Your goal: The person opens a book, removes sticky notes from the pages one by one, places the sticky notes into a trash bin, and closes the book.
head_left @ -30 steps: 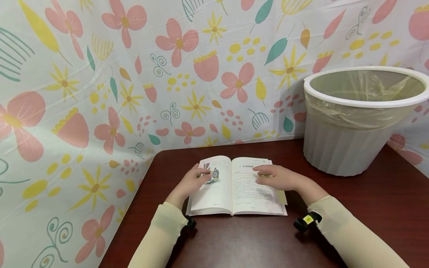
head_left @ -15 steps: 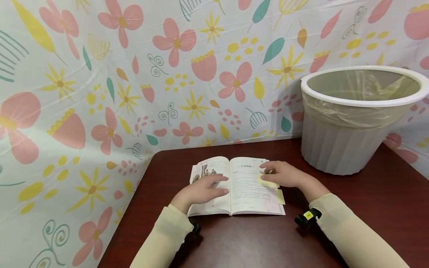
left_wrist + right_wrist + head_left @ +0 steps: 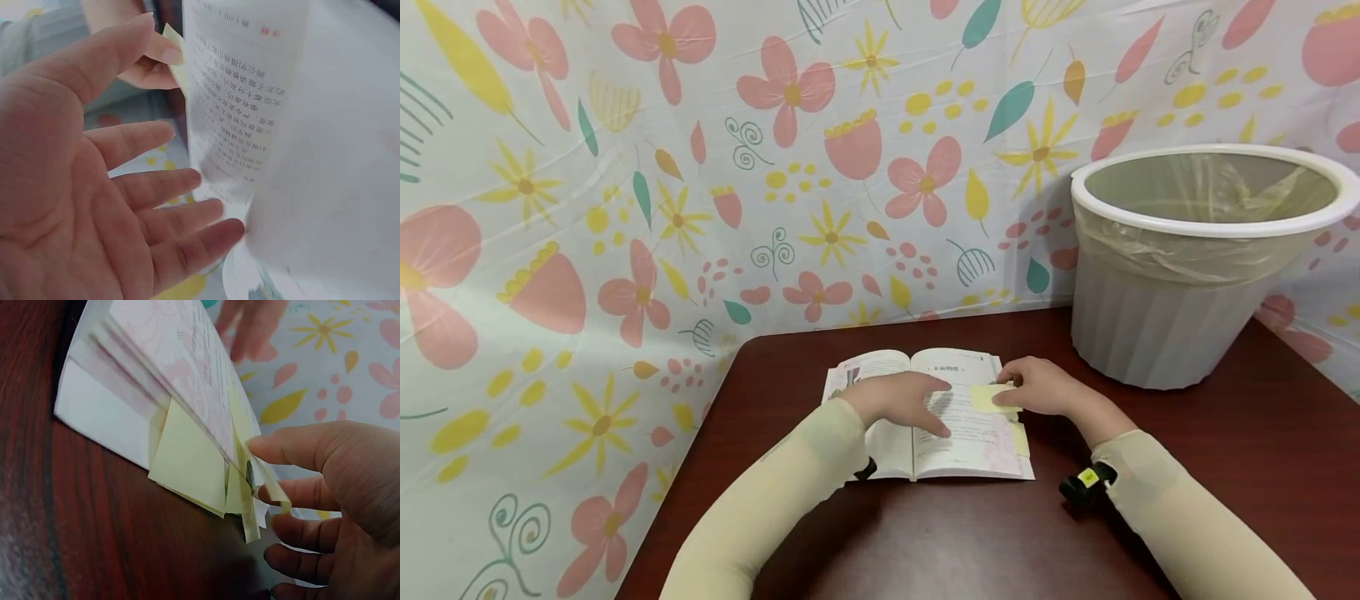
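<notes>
An open book (image 3: 891, 450) with printed pages lies on the table. My left hand (image 3: 902, 400) reaches over it, fingers spread and holding nothing, near the right-hand page; the left wrist view shows its open palm (image 3: 81, 181) beside the page. At the book's right edge my right hand (image 3: 1045, 387) pinches a yellow sticky note (image 3: 988, 398) between thumb and index finger. The right wrist view shows that note (image 3: 239, 431) against the page, a small dark piece (image 3: 250, 475) near the fingers, and other sticky notes (image 3: 190, 459) sticking out lower among the pages.
A grey waste bin (image 3: 1150, 317) with a white rim and clear liner stands at the table's back right. A flower-patterned cloth (image 3: 700, 167) hangs behind and left of the dark red table (image 3: 940, 542). Black wrist bands (image 3: 1086, 483) sit at the sleeves.
My left hand has moved right, from the left page across to the right page. The right hand has drawn slightly right to the page edge, and the yellow sticky note has come into view under its fingers.
</notes>
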Tool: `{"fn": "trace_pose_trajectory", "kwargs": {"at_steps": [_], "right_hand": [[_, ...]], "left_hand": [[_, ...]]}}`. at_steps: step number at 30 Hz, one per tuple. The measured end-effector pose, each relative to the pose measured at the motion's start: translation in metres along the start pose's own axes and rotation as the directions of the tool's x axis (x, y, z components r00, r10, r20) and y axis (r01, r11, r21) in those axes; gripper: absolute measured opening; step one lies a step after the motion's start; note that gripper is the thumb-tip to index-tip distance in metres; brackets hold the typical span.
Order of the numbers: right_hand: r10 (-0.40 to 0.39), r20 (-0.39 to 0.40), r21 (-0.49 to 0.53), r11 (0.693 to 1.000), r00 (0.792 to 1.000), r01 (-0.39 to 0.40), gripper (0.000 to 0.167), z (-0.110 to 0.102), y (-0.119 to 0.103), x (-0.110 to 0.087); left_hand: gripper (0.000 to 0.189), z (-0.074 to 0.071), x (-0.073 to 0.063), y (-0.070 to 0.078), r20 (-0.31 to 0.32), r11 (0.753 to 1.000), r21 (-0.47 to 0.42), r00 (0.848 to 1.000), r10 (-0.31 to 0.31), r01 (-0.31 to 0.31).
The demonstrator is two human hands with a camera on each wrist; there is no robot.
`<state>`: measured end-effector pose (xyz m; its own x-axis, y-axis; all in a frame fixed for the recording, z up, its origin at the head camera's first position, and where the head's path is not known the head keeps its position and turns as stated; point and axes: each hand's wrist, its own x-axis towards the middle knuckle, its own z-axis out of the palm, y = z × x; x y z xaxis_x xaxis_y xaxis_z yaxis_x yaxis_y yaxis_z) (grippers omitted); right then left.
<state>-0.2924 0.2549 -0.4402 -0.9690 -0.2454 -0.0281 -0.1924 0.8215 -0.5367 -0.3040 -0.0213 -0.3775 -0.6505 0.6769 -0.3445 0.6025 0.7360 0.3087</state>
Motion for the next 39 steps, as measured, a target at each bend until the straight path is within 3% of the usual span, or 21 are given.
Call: {"fn": "trace_pose_trajectory", "kwargs": {"at_steps": [5,11,16,27,33,37,39], "right_hand": [[0.047,0.012,0.027,0.999,0.999,-0.048,0.025,0.002,0.003,0.001],[0.054,0.002,0.043,0.998,0.999,-0.054,0.025,0.003,0.002,0.001],[0.071,-0.01,0.044,0.997,0.997,-0.07,0.028,0.003,0.003,0.001],[0.087,-0.019,0.037,0.996,0.996,-0.086,0.027,0.002,0.007,0.001],[0.037,-0.03,0.052,0.998,0.999,-0.035,0.022,-0.001,0.008,0.0],[-0.012,-0.034,0.059,0.998,0.999,0.014,0.008,-0.004,0.003,-0.001],[-0.032,-0.037,0.056,0.998,0.999,0.034,0.011,-0.006,-0.001,-0.003]], "left_hand": [[0.09,-0.001,0.029,0.011,0.015,0.997,0.069,0.999,-0.043,0.042],[0.095,0.003,0.045,0.017,0.028,0.995,0.051,0.995,-0.092,0.091],[0.095,0.008,0.051,0.02,0.04,0.994,0.025,0.993,-0.108,0.107],[0.096,0.014,0.058,0.028,0.025,0.985,0.081,0.988,-0.154,0.151],[0.096,0.012,0.061,0.033,0.038,0.981,0.101,0.984,-0.171,0.167],[0.097,0.013,0.063,0.032,0.043,0.98,0.098,0.983,-0.177,0.173],[0.097,0.013,0.064,0.031,0.039,0.981,0.089,0.984,-0.176,0.172]]}}
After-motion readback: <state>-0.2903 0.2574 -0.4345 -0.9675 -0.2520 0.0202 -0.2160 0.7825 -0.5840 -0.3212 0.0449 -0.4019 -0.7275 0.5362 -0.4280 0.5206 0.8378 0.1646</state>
